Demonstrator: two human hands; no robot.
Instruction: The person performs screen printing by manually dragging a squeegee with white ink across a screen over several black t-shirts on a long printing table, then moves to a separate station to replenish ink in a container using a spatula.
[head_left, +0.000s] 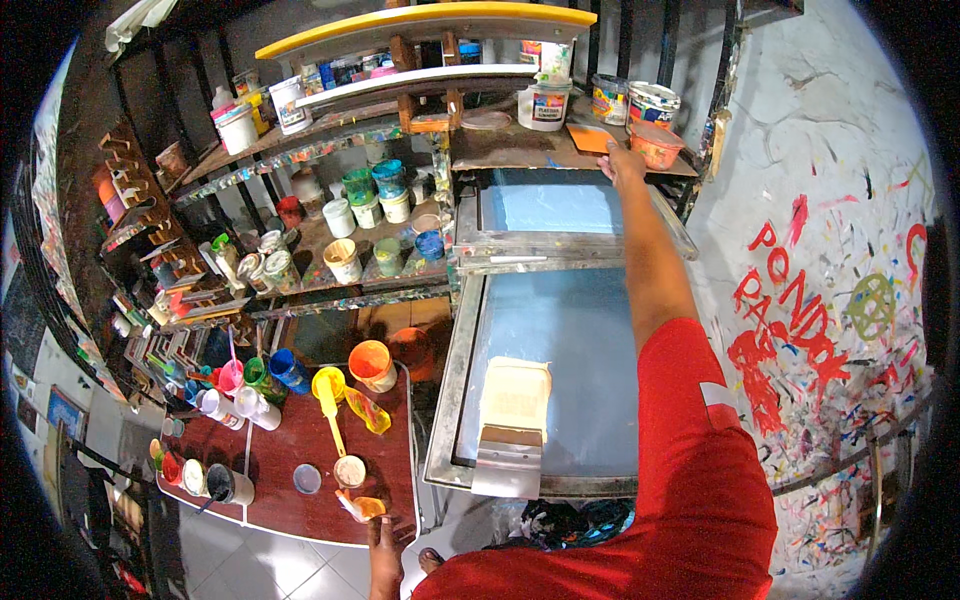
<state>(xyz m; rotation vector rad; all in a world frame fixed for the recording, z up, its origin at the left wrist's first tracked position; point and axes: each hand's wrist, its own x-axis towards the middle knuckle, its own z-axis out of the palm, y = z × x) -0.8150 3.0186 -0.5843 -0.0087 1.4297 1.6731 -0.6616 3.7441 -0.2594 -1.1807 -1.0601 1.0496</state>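
On the top shelf at the far right, my right hand (624, 166) is closed on the near edge of a flat orange card-like scraper (592, 138). My left hand (383, 542) is low, at the front edge of the small table, with its thumb against a smeared orange-and-white piece (365, 507) whose kind I cannot make out. Below my right arm lies a blue-grey printing screen (590, 400) in a metal frame. It bears a cream-coloured patch (516, 393), and a wide metal scoop or blade (508, 464) rests at the patch's near end, over the frame's edge.
A second screen (550, 205) lies behind the first. The dark red table (290, 430) carries several cups, a yellow ladle (331, 400), a small cream pot (350, 471) and an orange bucket (372, 366). Paint tubs (545, 106) line the shelves. An orange tub (655, 147) stands beside my right hand.
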